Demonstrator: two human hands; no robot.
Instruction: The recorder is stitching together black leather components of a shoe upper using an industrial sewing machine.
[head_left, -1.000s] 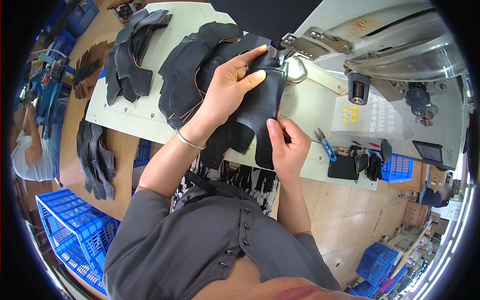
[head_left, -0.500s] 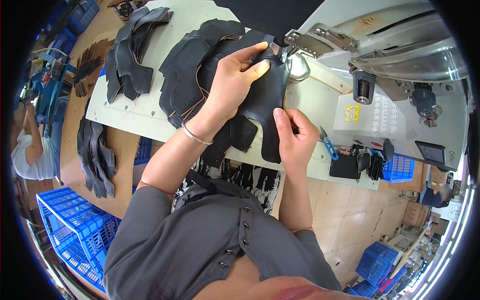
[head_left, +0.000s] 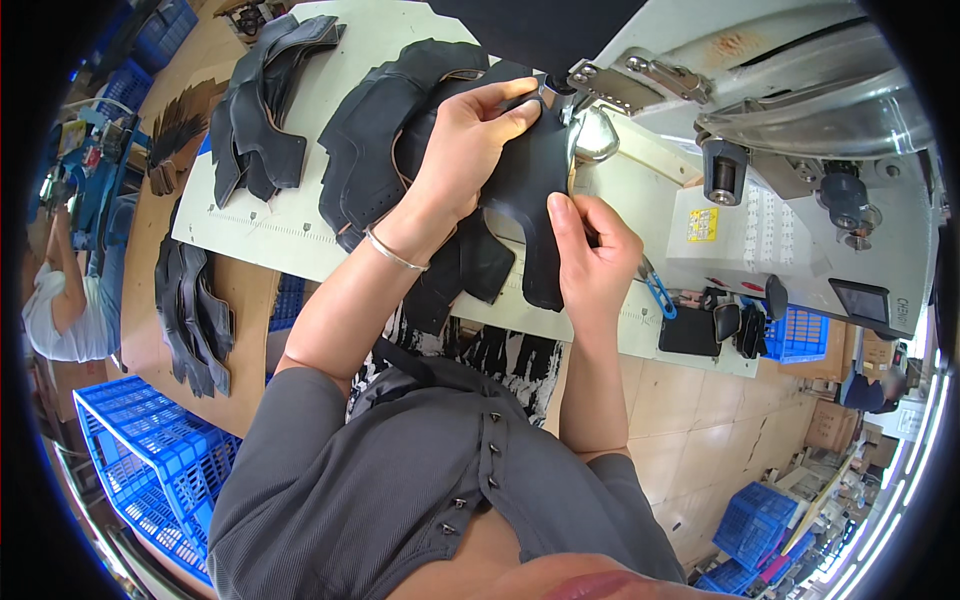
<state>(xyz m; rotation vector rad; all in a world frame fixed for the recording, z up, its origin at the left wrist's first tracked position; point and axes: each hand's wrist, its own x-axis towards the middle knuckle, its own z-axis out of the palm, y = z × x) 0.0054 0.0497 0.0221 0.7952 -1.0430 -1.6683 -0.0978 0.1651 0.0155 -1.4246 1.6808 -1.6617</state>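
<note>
A black leather piece, shaped like a shoe upper (head_left: 530, 190), is stretched between my hands under the head of a sewing machine (head_left: 800, 100). My left hand (head_left: 468, 150) pinches its far edge between thumb and fingers, close beside the presser foot (head_left: 556, 95). Lower down, my right hand (head_left: 597, 260) grips the right edge with the thumb on top and the fingers curled beneath. The needle point is hidden. Left of my left hand lies a pile of similar black leather pieces (head_left: 360, 150), partly covered by my wrist.
Another leather stack (head_left: 262, 125) lies on the table's far left, and more pieces (head_left: 192, 320) rest on a wooden table. Blue-handled snips (head_left: 657, 292) and a black pad (head_left: 690, 332) lie at right. Blue crates (head_left: 160, 450) stand lower left. A person (head_left: 75, 300) works at far left.
The held leather has moved slightly away from me at the presser foot, its near end drawn up. My right hand has shifted a little upward with it; both hands keep their grip.
</note>
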